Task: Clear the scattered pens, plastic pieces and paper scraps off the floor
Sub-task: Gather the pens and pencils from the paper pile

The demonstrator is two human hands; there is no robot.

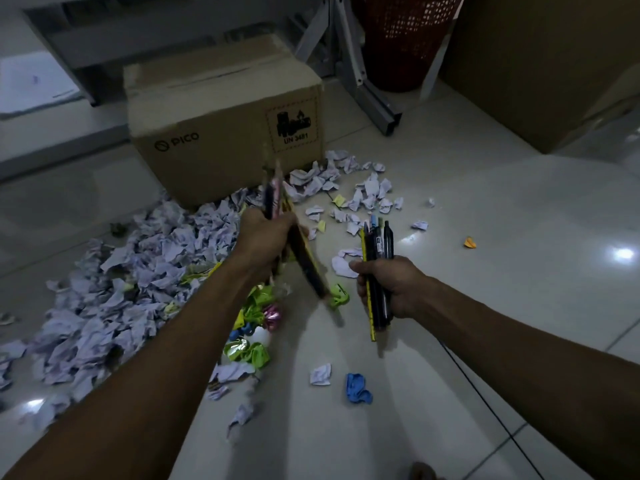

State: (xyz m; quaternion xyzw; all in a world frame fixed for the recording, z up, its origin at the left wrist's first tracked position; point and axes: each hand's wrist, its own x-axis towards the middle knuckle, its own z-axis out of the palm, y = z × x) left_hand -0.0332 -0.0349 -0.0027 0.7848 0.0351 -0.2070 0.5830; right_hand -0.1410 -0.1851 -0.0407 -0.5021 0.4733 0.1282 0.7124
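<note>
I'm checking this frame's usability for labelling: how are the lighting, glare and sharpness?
Head view: dim overall; bright glare spots on the floor tiles; the left hand and its pens are motion-blurred, the right hand with its pens sharper; wide-angle bending at the edges.

I see a closed PICO-branded cardboard box on the pale tiled floor, grey metal frame legs behind it, a red perforated basket beyond those, a brown panel far right, thin black cable lower right.
</note>
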